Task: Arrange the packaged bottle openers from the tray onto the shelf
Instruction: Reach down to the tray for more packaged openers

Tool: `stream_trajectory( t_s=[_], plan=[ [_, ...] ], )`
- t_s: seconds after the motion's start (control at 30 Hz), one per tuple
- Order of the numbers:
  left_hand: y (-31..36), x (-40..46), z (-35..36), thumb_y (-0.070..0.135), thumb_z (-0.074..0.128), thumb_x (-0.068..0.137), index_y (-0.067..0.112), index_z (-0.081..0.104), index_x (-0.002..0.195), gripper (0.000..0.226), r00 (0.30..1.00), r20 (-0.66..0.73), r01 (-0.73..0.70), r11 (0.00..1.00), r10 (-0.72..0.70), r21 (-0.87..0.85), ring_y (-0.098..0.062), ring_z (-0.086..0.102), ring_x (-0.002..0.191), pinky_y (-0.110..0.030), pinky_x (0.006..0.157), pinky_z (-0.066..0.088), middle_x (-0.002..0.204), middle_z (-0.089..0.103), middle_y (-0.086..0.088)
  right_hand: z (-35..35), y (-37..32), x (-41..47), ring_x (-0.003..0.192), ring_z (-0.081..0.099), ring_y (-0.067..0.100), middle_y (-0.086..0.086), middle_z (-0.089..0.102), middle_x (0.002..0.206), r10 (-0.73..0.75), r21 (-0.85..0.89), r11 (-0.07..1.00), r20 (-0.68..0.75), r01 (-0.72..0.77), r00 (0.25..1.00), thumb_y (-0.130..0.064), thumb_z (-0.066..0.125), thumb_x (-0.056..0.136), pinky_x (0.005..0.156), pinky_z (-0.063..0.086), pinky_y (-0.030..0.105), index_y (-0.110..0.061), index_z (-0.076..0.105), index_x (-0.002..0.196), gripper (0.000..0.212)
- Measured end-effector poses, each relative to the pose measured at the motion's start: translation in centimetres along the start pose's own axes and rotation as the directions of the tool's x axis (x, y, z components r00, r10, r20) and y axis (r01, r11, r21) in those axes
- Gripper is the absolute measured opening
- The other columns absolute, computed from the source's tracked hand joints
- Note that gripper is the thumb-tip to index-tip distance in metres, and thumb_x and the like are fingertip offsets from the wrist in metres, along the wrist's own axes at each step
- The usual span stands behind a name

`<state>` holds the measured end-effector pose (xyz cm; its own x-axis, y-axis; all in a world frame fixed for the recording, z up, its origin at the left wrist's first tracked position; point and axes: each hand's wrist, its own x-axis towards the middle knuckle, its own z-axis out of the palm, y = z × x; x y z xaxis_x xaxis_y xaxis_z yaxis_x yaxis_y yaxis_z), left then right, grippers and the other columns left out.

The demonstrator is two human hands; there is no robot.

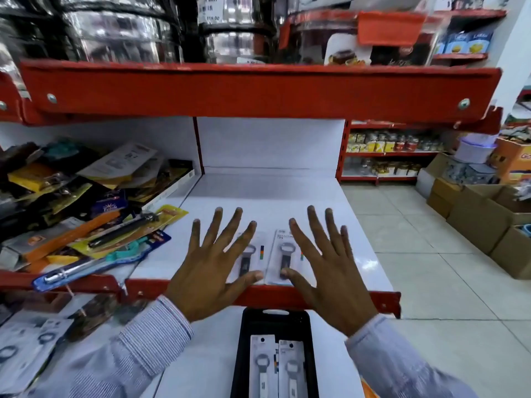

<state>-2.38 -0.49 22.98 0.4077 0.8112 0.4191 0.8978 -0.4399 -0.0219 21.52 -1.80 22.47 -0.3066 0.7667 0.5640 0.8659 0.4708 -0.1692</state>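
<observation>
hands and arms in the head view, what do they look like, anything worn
Both hands are bare: the left hand and right hand show no gloves, and no rings or watch can be seen. Both arms wear long shirt sleeves, the left sleeve and right sleeve, pale lilac-white with fine thin stripes, ending in cuffs at the wrists.
</observation>
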Motion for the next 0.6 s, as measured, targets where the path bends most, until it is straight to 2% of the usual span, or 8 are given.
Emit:
stream_trajectory(
  t_s=[0.07,0.13,0.2,0.3,0.37,0.43,0.53,0.6],
  plan=[
    [1.3,-2.5,0.8,0.072,0.028,0.092,0.025,0.007,0.158,0.084,0.998,-0.054,-0.020,0.999,0.022,0.041,-0.036,-0.008,0.154,-0.069,0.120,0.008,0.168,-0.002,-0.008,0.7,-0.9,-3.1,0.150,-0.004,0.035,0.012,0.007,0.163,-0.024,-0.032,0.999,-0.104,0.021,0.994,-0.050,0.050,0.093,0.120,0.008,0.062,-0.024,0.021,0.152,0.070],
    [2.4,-4.7,1.7,0.068,0.036,0.092,0.018,0.013,0.157,0.085,0.996,-0.086,-0.025,0.999,0.029,0.041,-0.041,-0.004,0.153,-0.072,0.118,0.009,0.167,0.004,-0.015,2.0,-1.0,-6.1,0.150,0.002,0.039,0.017,0.016,0.161,-0.058,-0.058,0.997,-0.159,0.049,0.986,-0.041,0.056,0.091,0.117,0.012,0.067,-0.020,0.031,0.149,0.066],
    [3.5,-6.7,3.3,0.063,0.044,0.093,0.013,0.023,0.155,0.083,0.994,-0.090,-0.060,0.998,0.060,0.013,-0.045,0.003,0.152,-0.074,0.116,0.012,0.165,0.013,-0.020,4.0,-0.5,-9.0,0.150,0.008,0.037,0.015,0.019,0.159,-0.107,-0.092,0.991,-0.158,0.093,0.982,-0.037,0.057,0.090,0.115,0.017,0.067,-0.019,0.036,0.146,0.062],
    [4.7,-9.9,6.5,0.056,0.052,0.093,0.010,0.035,0.150,0.075,0.985,-0.079,-0.156,0.987,0.152,-0.034,-0.045,0.016,0.151,-0.073,0.114,0.022,0.161,0.026,-0.021,7.0,0.9,-13.1,0.150,0.014,0.032,0.007,0.024,0.158,-0.178,-0.112,0.980,-0.115,0.166,0.977,-0.028,0.059,0.087,0.117,0.020,0.061,-0.020,0.037,0.143,0.060],
    [5.3,-11.5,9.2,0.054,0.050,0.094,0.010,0.038,0.149,0.071,0.979,-0.012,-0.204,0.977,0.203,-0.061,-0.041,0.020,0.151,-0.069,0.114,0.027,0.160,0.029,-0.020,8.8,1.8,-15.2,0.148,0.019,0.031,0.013,0.031,0.155,-0.195,-0.089,0.977,-0.026,0.192,0.980,-0.020,0.063,0.082,0.116,0.025,0.060,-0.019,0.037,0.144,0.067],
    [5.7,-12.8,12.2,0.053,0.046,0.096,0.011,0.037,0.150,0.069,0.971,0.101,-0.205,0.973,0.216,-0.107,-0.037,0.021,0.151,-0.062,0.118,0.025,0.161,0.027,-0.017,10.8,2.6,-16.6,0.148,0.020,0.031,0.014,0.030,0.156,-0.150,-0.044,0.987,0.116,0.156,0.982,-0.018,0.063,0.081,0.115,0.026,0.058,-0.021,0.028,0.149,0.076],
    [5.2,-13.2,17.0,0.056,0.045,0.092,0.016,0.015,0.156,0.081,0.919,0.360,-0.116,0.984,0.159,-0.138,-0.034,0.012,0.154,-0.053,0.120,0.013,0.166,0.014,-0.013,14.0,3.5,-16.9,0.151,0.007,0.028,0.010,0.006,0.162,-0.027,-0.008,0.999,0.390,0.032,0.920,-0.032,0.052,0.089,0.122,0.006,0.045,-0.022,0.014,0.153,0.075],
    [4.5,-12.1,19.8,0.058,0.050,0.088,0.016,-0.002,0.156,0.096,0.843,0.527,-0.038,0.988,0.113,-0.150,-0.033,-0.007,0.153,-0.054,0.124,0.006,0.167,-0.001,-0.012,16.1,4.3,-15.8,0.151,-0.001,0.028,0.007,-0.011,0.160,0.032,0.000,0.999,0.569,-0.039,0.822,-0.045,0.051,0.090,0.123,-0.009,0.040,-0.018,0.007,0.153,0.082]
  ],
)
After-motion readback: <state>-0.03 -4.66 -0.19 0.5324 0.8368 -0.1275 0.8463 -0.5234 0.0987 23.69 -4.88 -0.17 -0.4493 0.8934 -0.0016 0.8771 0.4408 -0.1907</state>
